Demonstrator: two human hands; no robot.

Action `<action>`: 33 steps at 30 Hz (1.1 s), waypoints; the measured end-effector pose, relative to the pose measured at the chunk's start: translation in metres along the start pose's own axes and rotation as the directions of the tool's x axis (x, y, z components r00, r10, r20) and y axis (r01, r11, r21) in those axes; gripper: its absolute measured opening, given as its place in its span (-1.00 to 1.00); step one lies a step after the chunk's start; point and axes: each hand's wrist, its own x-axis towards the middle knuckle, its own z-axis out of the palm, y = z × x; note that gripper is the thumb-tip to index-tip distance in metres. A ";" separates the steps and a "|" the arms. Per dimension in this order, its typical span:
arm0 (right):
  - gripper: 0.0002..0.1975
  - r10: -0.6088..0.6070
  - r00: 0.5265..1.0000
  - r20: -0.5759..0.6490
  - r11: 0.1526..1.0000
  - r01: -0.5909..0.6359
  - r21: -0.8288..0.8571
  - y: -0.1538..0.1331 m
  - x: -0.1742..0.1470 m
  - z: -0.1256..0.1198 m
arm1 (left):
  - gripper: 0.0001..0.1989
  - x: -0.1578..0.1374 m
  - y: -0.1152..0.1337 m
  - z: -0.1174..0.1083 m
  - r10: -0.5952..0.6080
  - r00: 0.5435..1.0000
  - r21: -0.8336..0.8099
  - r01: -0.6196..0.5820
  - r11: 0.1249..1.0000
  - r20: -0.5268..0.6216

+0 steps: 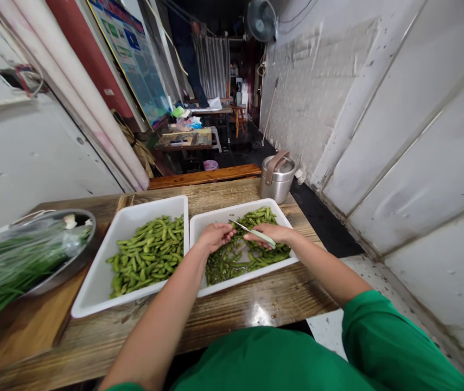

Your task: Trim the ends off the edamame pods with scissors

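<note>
My right hand (276, 233) is closed around the pale green handles of a pair of scissors (264, 238). Their metal blades point left, towards my left hand (217, 235). That hand is closed in a pinch over the right tray, with what looks like an edamame pod at its fingertips, mostly hidden. Below both hands, the right white tray (211, 218) holds darker, wet-looking edamame pods (262, 262), spread around a barer patch in the middle. Beside it stands the left white tray (134, 216), with a heap of lighter green edamame pods (148, 252).
A lidded metal pail (277, 179) with a brown handle stands at the table's far right corner. On the left, a metal bowl (89, 241) holds bagged green stalks (16, 260) above a wooden board (32, 320). Beyond the wooden table (232, 312) runs a bench (205, 176).
</note>
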 end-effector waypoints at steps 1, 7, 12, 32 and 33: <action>-0.53 -0.002 1.000 -0.008 1.000 0.002 0.002 0.000 0.000 0.000 | -0.93 -0.001 0.001 0.000 -0.023 1.000 -0.012 0.023 1.000 0.012; -0.55 0.010 0.999 -0.048 1.000 -0.011 -0.013 0.004 0.001 0.001 | -0.95 0.001 0.004 0.000 -0.089 0.996 -0.038 0.089 0.995 0.005; -0.55 0.016 0.996 -0.088 1.000 -0.017 -0.012 0.004 0.003 0.004 | -0.87 0.005 0.000 -0.003 -0.016 0.994 -0.004 0.016 1.000 -0.104; -0.55 -0.039 0.995 -0.096 0.996 0.046 0.078 0.004 0.007 0.005 | -0.76 0.007 -0.005 -0.004 0.280 0.943 0.241 -0.233 0.942 -0.182; -0.56 -0.054 0.994 -0.094 0.996 0.061 0.070 0.004 0.006 0.005 | -0.75 0.006 -0.006 -0.004 0.280 0.945 0.255 -0.233 0.939 -0.167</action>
